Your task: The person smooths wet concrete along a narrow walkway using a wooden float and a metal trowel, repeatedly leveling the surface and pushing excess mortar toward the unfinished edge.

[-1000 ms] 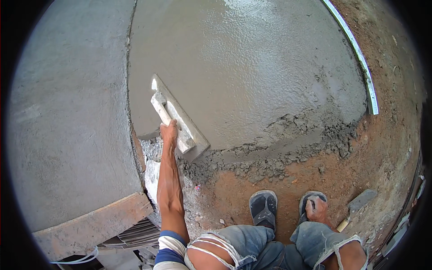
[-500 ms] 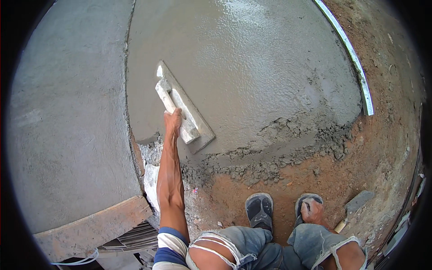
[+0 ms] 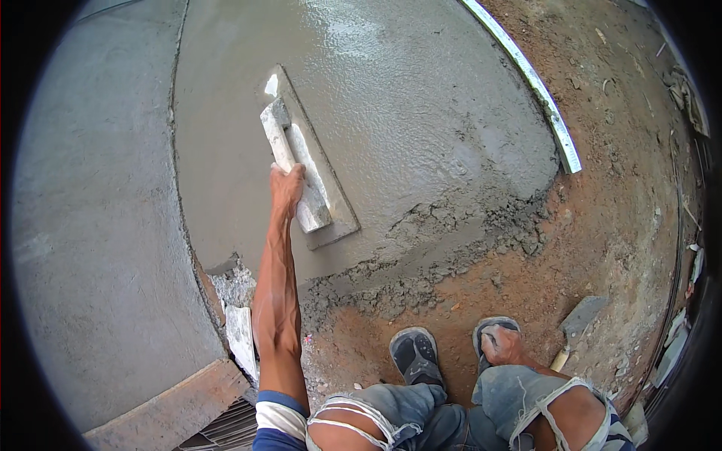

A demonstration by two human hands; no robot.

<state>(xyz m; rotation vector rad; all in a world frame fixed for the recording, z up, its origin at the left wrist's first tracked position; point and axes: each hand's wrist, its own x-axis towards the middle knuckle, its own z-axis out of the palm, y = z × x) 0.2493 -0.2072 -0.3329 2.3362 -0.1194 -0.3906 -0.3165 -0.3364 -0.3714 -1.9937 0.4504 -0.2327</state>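
We expect the float to be stiff and fairly light, apt to slide yet perhaps cling by suction, and best held by its raised handle. Our left grip is wrapped around the handle's middle; our right grip is curled by the right shoe, contents unclear. The float, long, rectangular and smeared grey, lies on wet concrete ahead of us.

a building site; wet concrete beside bare reddish soil
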